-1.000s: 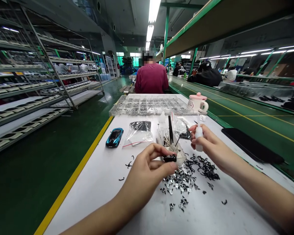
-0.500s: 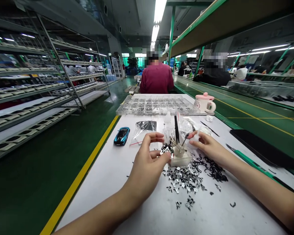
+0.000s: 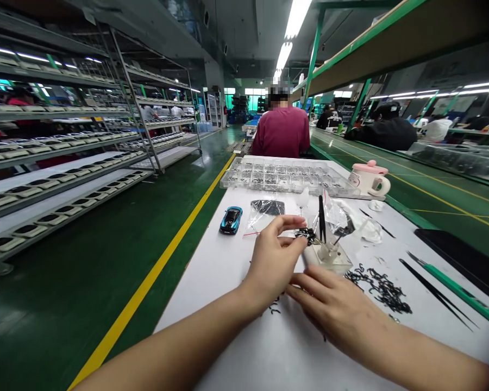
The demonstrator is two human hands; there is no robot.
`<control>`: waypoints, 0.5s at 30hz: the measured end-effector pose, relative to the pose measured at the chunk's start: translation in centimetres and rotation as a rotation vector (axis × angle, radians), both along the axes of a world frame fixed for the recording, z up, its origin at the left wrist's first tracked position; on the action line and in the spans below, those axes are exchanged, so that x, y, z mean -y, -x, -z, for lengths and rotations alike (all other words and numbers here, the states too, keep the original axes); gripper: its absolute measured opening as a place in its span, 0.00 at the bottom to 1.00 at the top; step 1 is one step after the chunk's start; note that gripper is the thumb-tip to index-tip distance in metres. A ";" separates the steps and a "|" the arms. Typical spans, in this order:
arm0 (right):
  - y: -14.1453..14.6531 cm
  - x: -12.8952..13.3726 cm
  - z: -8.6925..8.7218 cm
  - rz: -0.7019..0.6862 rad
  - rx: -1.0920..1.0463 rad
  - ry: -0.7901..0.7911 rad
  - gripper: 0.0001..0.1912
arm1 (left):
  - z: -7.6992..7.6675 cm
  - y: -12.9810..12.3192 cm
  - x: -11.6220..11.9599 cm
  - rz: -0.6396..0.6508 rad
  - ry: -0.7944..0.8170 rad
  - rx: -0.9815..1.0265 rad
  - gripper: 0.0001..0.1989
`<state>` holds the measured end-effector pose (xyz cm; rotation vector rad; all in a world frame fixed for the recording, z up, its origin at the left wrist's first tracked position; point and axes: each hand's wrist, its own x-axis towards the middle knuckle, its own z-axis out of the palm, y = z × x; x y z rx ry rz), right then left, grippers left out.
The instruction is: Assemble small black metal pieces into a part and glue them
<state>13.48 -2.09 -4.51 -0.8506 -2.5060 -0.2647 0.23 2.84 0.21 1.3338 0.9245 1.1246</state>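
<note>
My left hand pinches a cluster of small black and silver parts between thumb and fingers, above the white table. Just right of the cluster stands a clear block with a small jar and black tweezers upright at it. Below my left hand, my right hand is low over the table, palm down, its fingers close together; whatever lies under them is hidden. A heap of curved black parts is to the right of my right hand.
A blue toy car sits at the left edge. Behind are a plastic bag, a compartment tray and a lidded mug. To the right lie tweezers, a green tool and a black mat. A person sits ahead.
My right hand has left the small jar and come down toward me, over where the silver parts were showing. The view has turned left. My left hand still holds the cluster.
</note>
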 end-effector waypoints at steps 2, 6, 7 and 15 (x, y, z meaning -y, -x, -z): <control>1.1 -0.6 0.5 -0.008 0.053 -0.054 0.15 | 0.0 0.0 0.1 -0.012 0.021 0.017 0.13; 2.4 -0.8 1.2 -0.012 0.123 -0.174 0.13 | 0.2 0.0 0.1 -0.007 0.095 0.052 0.14; 2.6 -0.7 1.3 -0.011 0.137 -0.197 0.13 | 0.2 0.0 0.1 -0.002 0.110 0.058 0.14; 2.6 -0.7 1.8 0.002 0.186 -0.253 0.12 | 0.2 0.1 0.2 0.019 0.103 0.088 0.12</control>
